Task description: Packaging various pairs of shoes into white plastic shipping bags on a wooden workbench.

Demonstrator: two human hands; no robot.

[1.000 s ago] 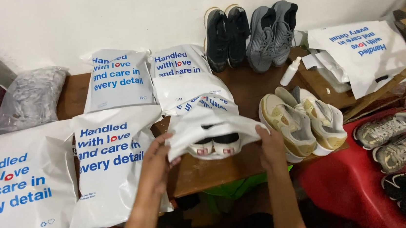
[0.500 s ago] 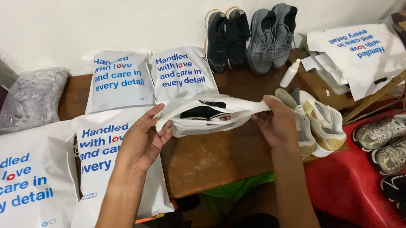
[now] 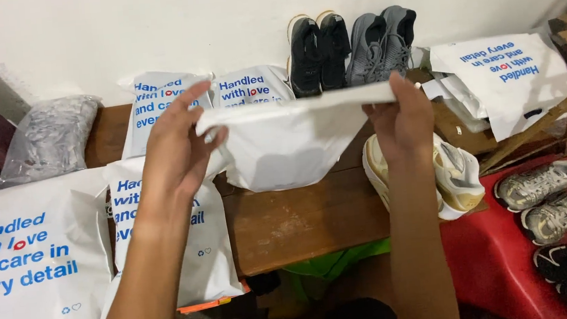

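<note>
Left hand point(image 3: 176, 145) and right hand point(image 3: 403, 118), each grip clamped on an end of a white bag point(image 3: 289, 142), raised above the worktop point(image 3: 302, 219), beside cream shoes point(image 3: 452, 172).

Bag point(image 3: 289, 145) contents hidden, perhaps shoes inside.

Both your forearms bare, rising from bottom edge, roughly parallel, well apart. Your left hand point(image 3: 176, 145) raised higher than elbow, back of hand toward camera, fingers long and slightly spread, index tip highest, thumb tucked toward right; fingers pinching top corner of white mailer bag point(image 3: 289, 142). Your right hand point(image 3: 403, 118) level with left, back toward camera, fingers curled forward over bag's other top corner, thumb hidden behind. Wrists straight, both grips closed on bag's upper edge, bag held taut between them.
</note>
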